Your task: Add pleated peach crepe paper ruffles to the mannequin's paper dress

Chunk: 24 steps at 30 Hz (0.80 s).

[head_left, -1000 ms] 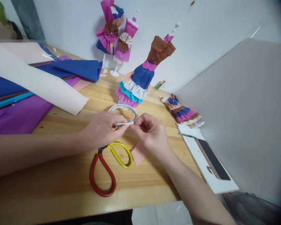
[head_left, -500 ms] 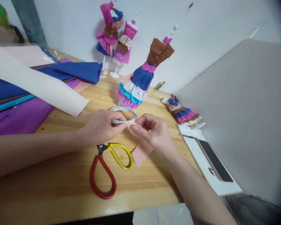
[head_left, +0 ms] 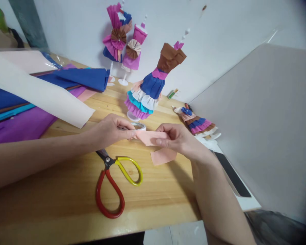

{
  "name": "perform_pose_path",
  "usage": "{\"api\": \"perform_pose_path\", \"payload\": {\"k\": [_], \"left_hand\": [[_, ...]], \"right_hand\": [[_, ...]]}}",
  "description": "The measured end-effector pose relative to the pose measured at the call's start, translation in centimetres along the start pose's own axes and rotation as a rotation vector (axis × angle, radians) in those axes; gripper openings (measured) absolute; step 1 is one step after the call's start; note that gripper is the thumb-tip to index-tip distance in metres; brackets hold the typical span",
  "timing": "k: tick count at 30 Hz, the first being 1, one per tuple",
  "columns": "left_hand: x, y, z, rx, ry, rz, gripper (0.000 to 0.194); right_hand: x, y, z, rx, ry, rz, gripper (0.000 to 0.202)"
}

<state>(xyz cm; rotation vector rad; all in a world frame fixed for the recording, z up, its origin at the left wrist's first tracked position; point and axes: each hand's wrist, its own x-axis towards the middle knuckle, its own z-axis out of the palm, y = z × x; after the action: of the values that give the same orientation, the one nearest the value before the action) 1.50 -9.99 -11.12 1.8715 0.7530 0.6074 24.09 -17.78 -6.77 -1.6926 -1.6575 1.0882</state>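
A strip of pink paper (head_left: 150, 138) stretches between my two hands, and part of it hangs below my right hand. My left hand (head_left: 116, 131) pinches its left end, with fingers closed. A white tape roll (head_left: 140, 126) shows just behind those fingers, partly hidden by them. My right hand (head_left: 173, 137) grips the strip between thumb and fingers. Scissors with one red and one yellow handle (head_left: 107, 163) lie on the wooden table below my left hand, their blades partly hidden under the wrist.
Behind my hands stands a doll-size dress form (head_left: 153, 83) in ruffled paper. Two smaller ones (head_left: 117, 39) stand near the wall. Coloured paper sheets (head_left: 22, 124) pile up at left. A small dress (head_left: 197, 122) and a white board (head_left: 250, 203) lie at right.
My right hand has moved right and turned, and more of the pink strip now shows between my hands. The tape roll sits lower and is more hidden behind my left hand.
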Motion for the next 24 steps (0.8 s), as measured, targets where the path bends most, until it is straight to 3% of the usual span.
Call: {"api": "perform_pose_path", "payload": {"k": [9,15,21,24], "left_hand": [[-0.9,1.3,0.5,0.119,0.047,0.057,0.021],[-1.0,1.0,1.0,0.101,0.061,0.099,0.025],[-1.1,1.1,1.1,0.164,0.103,0.138,0.028],[-1.1,1.0,1.1,0.163,0.093,0.138,0.030]], "right_hand": [[-0.7,-0.8,2.7,0.039,0.145,-0.044,0.032],[-1.0,-1.2,3.4,-0.035,0.230,-0.123,0.025],[-0.8,-0.8,4.2,-0.162,0.214,-0.183,0.024],[-0.8,-0.8,4.5,-0.119,0.233,-0.187,0.022]]}}
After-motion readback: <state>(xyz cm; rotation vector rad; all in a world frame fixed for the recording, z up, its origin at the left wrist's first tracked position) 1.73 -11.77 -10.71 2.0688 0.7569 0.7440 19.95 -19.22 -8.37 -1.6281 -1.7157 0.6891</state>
